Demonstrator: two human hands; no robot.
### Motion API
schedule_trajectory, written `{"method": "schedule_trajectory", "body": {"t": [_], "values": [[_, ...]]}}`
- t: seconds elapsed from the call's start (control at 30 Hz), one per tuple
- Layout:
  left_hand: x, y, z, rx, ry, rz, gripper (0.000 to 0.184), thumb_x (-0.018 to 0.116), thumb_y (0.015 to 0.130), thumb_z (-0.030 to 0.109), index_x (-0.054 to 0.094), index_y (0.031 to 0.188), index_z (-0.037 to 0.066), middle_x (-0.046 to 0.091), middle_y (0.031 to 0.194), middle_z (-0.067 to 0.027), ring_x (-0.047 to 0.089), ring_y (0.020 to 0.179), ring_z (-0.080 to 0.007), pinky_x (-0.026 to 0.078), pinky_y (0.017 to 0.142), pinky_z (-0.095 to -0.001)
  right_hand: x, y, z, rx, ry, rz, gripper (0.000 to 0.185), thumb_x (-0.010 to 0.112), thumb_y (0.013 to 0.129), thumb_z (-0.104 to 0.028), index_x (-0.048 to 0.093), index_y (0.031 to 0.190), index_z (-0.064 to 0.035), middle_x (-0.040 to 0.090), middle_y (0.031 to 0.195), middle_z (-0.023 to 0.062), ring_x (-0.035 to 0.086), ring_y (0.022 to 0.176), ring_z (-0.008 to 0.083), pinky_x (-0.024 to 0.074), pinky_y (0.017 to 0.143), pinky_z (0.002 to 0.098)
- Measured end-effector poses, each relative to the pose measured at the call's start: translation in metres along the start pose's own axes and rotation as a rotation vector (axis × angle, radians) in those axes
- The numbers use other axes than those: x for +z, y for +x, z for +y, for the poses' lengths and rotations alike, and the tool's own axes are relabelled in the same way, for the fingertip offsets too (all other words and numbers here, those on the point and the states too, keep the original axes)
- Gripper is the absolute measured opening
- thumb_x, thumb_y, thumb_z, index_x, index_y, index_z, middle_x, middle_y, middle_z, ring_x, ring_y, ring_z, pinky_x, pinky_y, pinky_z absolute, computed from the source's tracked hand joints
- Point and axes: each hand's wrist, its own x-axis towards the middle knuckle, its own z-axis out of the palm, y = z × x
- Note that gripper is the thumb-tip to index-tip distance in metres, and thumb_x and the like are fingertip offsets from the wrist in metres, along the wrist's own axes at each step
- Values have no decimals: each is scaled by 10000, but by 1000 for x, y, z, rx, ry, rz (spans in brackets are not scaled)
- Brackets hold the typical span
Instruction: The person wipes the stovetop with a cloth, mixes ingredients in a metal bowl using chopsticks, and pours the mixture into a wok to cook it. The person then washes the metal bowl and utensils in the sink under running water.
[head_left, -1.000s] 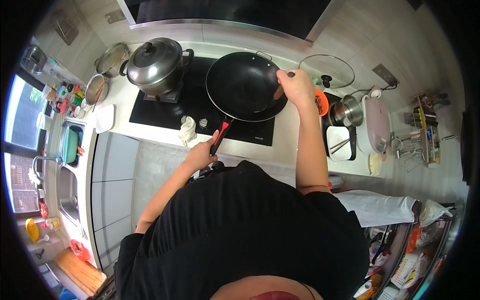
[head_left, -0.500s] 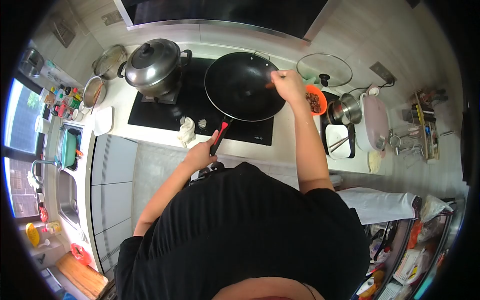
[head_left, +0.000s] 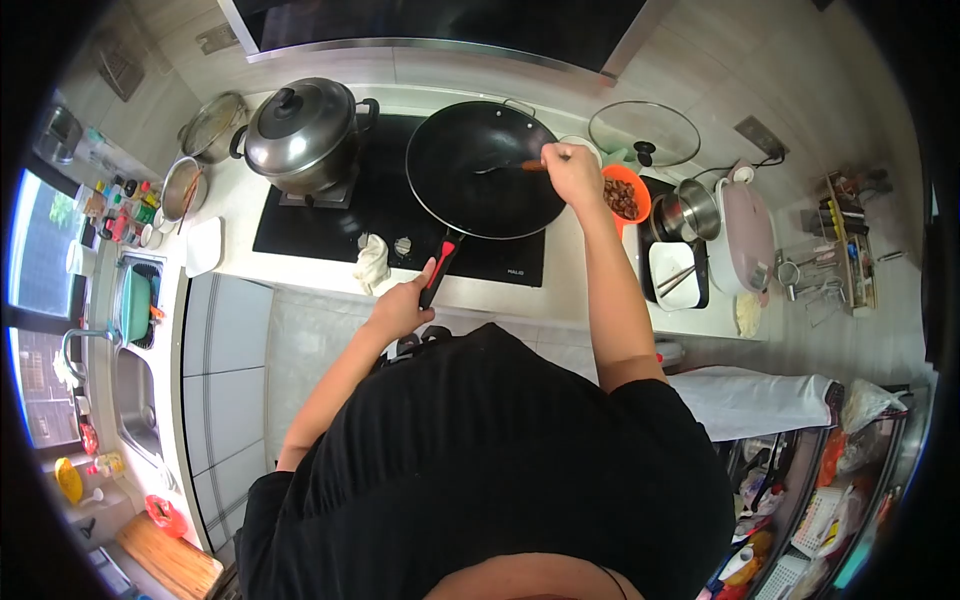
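My left hand is wrapped round the black and red handle of a large black wok on the stove. In my right hand is a spatula with a brown handle. Its dark metal end reaches left over the inside of the wok; whether it touches the surface I cannot tell. Just right of that hand an orange bowl holds chopped brown pieces. A crumpled white cloth lies at the stove's front edge, left of the wok handle.
A lidded steel pot stands on the left burner. Behind the orange bowl is a glass lid. Further right are steel bowls, a white dish with chopsticks and a pink appliance. The sink is at left.
My right hand has turned, and the spatula has swung from near the wok's right rim to point left over its middle. My left hand keeps its hold. The view has shifted slightly.
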Motion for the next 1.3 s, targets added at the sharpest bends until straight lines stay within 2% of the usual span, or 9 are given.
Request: {"method": "schedule_trajectory", "body": {"t": [0.07,0.1,0.33,0.63,0.73,0.87,1.03,1.13,1.3], "values": [[-5,0,2,2,0,-37,915,698,712,160,189,1473,145,642,798,-208,626,760,-360,494,725,-415,6,1,0,-20,-20,49,331,538,741,-353,641,675,-46,607,631,117,601,649,270,454,656,351],[-6,-1,3,-1,-3,-55,916,699,720,178,178,1473,132,647,821,-217,629,786,-368,500,743,-424,-12,-5,-10,-2,-42,-61,378,540,765,-417,733,803,-95,682,758,150,651,784,321,500,745,388],[-9,-3,6,6,15,-46,917,701,712,174,186,1468,112,647,829,-218,628,788,-371,497,745,-426,18,0,7,-63,-76,82,354,539,751,-398,682,726,-76,656,738,143,629,710,287,469,676,383],[-8,-5,2,54,23,-8,938,721,689,161,198,1466,119,648,866,-216,625,792,-375,498,734,-426,17,-7,2,-99,-105,82,341,516,765,-382,725,798,-115,672,710,127,640,729,327,506,703,397],[-5,-2,-1,32,13,-20,945,727,689,159,194,1468,129,647,878,-213,624,792,-372,498,736,-419,-15,-24,-27,-53,-60,-105,353,523,766,-402,722,815,-114,675,733,130,641,742,332,505,706,406],[-2,2,-5,38,18,-33,943,727,693,159,190,1467,117,645,847,-208,623,788,-369,494,721,-420,20,-11,-11,-42,-136,75,358,538,760,-418,725,817,-118,684,761,129,647,752,333,505,700,406],[-1,2,-8,58,18,-11,938,723,699,160,187,1467,110,643,840,-209,623,788,-367,491,718,-420,2,-26,-17,-20,-144,-31,359,542,775,-412,730,884,-126,678,826,160,639,819,347,500,733,412],[-4,1,-6,46,2,-24,943,722,703,165,177,1470,116,643,845,-211,624,793,-365,492,729,-421,25,-7,11,-43,-115,24,347,536,776,-404,737,855,-132,687,790,130,648,772,314,500,710,387],[-1,-1,-8,55,21,-23,946,723,706,170,172,1473,129,647,845,-210,626,790,-365,493,736,-418,-13,-36,-23,-46,-36,-139,351,529,782,-409,717,771,-113,665,694,118,634,702,305,494,694,390]]}}
